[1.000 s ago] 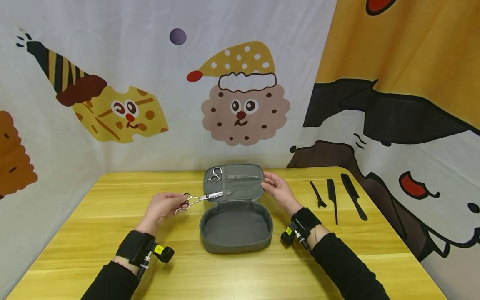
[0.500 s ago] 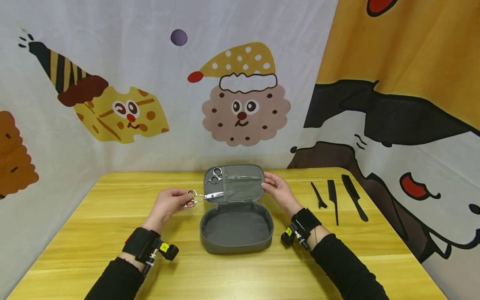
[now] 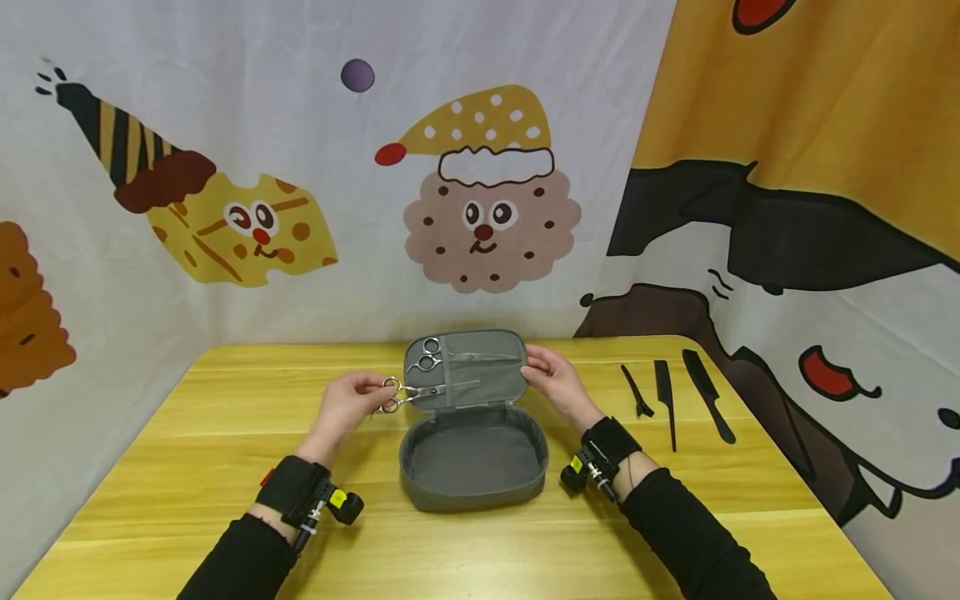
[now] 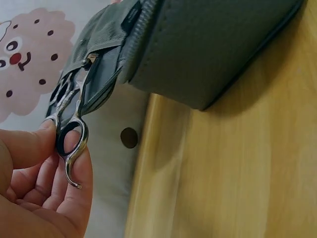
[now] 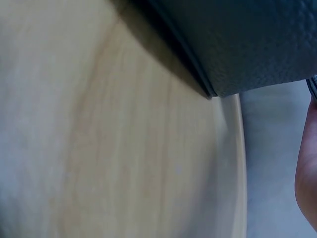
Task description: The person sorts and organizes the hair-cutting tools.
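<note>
A grey zip case (image 3: 472, 492) stands with its lid (image 3: 491, 383) raised at the back. My left hand (image 3: 348, 408) pinches a pair of silver scissors (image 4: 79, 109) by the finger rings, thumb on one side and fingers on the other. Their blades lie under the strap across the lid, in the see-through pocket. Above them, a second pair of scissors (image 3: 429, 360) sits in the same lid, rings out to the left. My right hand (image 3: 555, 379) grips the lid's right edge, thumb in front and fingertips behind; the right wrist view shows only part of it.
Right of the case, a black hair clip (image 3: 637, 392), a black tail comb (image 3: 664, 396) and a wide black comb (image 3: 707, 392) lie side by side on the wooden table (image 3: 480, 554). A printed cloth (image 3: 300, 108) hangs behind the table's back edge.
My left hand has moved right, sliding the scissors' blades further under the strap into the pocket. The lid has shifted slightly left; my right hand stays at its edge.
</note>
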Demonstrator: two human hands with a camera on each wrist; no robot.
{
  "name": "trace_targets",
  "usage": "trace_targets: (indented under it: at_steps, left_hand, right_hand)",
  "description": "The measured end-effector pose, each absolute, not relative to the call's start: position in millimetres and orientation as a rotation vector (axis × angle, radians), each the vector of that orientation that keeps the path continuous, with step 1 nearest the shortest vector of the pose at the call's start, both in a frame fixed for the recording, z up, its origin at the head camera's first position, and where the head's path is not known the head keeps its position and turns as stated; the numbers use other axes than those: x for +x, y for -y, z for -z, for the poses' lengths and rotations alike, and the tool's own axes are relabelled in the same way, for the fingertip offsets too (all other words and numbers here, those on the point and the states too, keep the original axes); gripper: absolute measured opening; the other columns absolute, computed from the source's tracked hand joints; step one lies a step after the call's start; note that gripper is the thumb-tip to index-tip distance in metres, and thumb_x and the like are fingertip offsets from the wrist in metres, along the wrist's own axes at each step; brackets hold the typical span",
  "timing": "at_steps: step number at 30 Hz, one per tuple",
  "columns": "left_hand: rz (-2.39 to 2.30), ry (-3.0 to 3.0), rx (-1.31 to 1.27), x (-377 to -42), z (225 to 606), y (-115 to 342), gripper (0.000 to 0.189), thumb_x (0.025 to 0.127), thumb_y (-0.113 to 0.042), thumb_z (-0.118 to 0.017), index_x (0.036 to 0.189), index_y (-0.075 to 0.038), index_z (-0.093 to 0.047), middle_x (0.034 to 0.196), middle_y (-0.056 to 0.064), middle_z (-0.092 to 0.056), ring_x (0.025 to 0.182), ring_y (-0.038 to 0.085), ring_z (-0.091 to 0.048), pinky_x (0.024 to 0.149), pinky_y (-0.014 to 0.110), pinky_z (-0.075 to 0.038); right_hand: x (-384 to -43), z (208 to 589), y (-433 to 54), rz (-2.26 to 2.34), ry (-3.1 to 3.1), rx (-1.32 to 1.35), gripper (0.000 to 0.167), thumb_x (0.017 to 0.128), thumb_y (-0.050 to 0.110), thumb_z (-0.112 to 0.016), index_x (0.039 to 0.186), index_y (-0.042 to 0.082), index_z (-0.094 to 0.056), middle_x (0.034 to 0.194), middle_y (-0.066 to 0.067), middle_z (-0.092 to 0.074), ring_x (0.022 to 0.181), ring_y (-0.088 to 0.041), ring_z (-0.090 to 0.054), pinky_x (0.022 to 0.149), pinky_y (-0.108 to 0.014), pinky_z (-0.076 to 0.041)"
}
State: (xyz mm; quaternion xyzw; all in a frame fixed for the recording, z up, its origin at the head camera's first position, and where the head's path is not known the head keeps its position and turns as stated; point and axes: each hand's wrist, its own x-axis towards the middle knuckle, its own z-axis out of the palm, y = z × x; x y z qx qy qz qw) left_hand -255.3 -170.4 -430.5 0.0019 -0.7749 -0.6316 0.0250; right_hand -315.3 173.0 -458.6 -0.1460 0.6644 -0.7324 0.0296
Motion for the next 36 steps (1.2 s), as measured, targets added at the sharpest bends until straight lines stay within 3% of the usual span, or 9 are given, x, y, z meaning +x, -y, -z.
trace_targets:
  at_steps: [8, 17, 27, 36]
  left_hand:
    - [1.775, 2.375, -0.031, -255, 434, 155, 0.014, 0.086, 0.0, -0.074, 0.096, 0.009, -0.069, 0.08, 0.01, -0.07, 0.066, 0.014, -0.067, 0.067, 0.036, -0.058]
    - [1.391, 2.348, -0.129, -251, 434, 149, 0.008, 0.083, -0.002, -0.078, 0.087, -0.001, -0.071, 0.08, 0.008, -0.07, 0.072, 0.02, -0.066, 0.066, 0.027, -0.053]
    - [1.238, 2.237, -0.263, -249, 438, 143, 0.014, 0.079, 0.002, -0.08, 0.078, -0.005, -0.068, 0.075, 0.006, -0.067, 0.069, 0.021, -0.063, 0.068, 0.038, -0.053]
    - [1.12, 2.195, -0.316, -248, 438, 140, 0.02, 0.076, 0.005, -0.081, 0.073, -0.007, -0.065, 0.071, 0.003, -0.064, 0.065, 0.019, -0.06, 0.064, 0.038, -0.05]
  right_hand:
    - [-315, 459, -171, 2.248, -2.071, -0.461, 0.046, 0.098, -0.005, -0.056, 0.142, -0.01, -0.044, 0.117, -0.009, -0.066, 0.098, -0.008, -0.065, 0.084, -0.023, -0.054]
    - [-314, 458, -171, 2.267, -2.059, -0.479, 0.045, 0.098, -0.007, -0.056, 0.141, -0.012, -0.044, 0.111, -0.005, -0.067, 0.096, -0.008, -0.066, 0.083, -0.023, -0.054]
    - [-313, 457, -172, 2.278, -2.08, -0.493, 0.044, 0.097, -0.007, -0.056, 0.139, -0.012, -0.046, 0.11, -0.003, -0.068, 0.095, -0.008, -0.066, 0.082, -0.023, -0.054]
    - [-313, 455, -171, 2.262, -2.1, -0.45, 0.044, 0.097, -0.008, -0.056, 0.139, -0.013, -0.046, 0.108, -0.003, -0.067, 0.094, -0.008, -0.066, 0.083, -0.023, -0.054]
